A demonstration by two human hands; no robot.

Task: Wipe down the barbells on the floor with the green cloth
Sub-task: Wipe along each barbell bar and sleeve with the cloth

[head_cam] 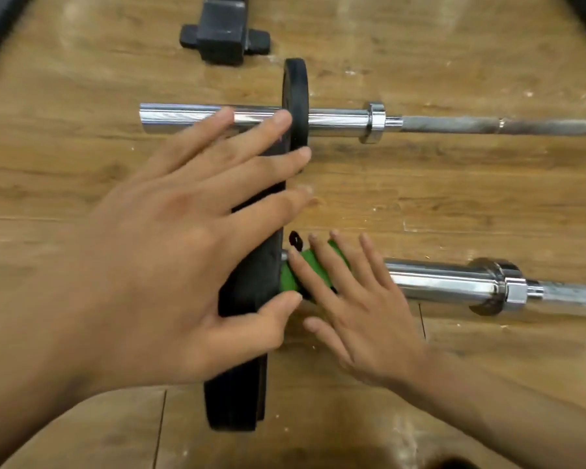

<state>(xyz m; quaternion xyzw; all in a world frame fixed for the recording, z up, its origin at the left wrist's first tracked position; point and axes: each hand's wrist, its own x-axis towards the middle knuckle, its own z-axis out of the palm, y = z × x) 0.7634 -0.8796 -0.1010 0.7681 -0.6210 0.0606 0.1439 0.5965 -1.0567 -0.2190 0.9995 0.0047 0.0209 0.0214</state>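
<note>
We see two barbells lying side by side on the wooden floor (454, 204), well apart, shafts running off right.

The left hand (170, 238) fills the foreground. Its grip is wide open, fingers straight and spread, holding nothing. It lies over the near plate (237, 401), a black disc standing on edge, with the thumb tip at the plate's right face. We cannot tell if the palm actually touches the plate.

The right hand (362, 316) has an open grip too. Its fingers are straight and laid flat over the green cloth (290, 275), not curled round it.

The green cloth is draped on the chrome sleeve of the near barbell (447, 282), just right of the near plate and touching it. A small black loop (295, 240) sticks up at the cloth's far edge. Right of the hand the sleeve is bare chrome up to the collar (501, 286).

The far barbell (339, 120) carries a smaller black plate (296, 106) midway along its sleeve. The left index and middle fingertips overlap this sleeve in view; we cannot tell contact.

Beyond it sits a dark block-shaped foot (222, 32). The picture is slightly motion-blurred.
</note>
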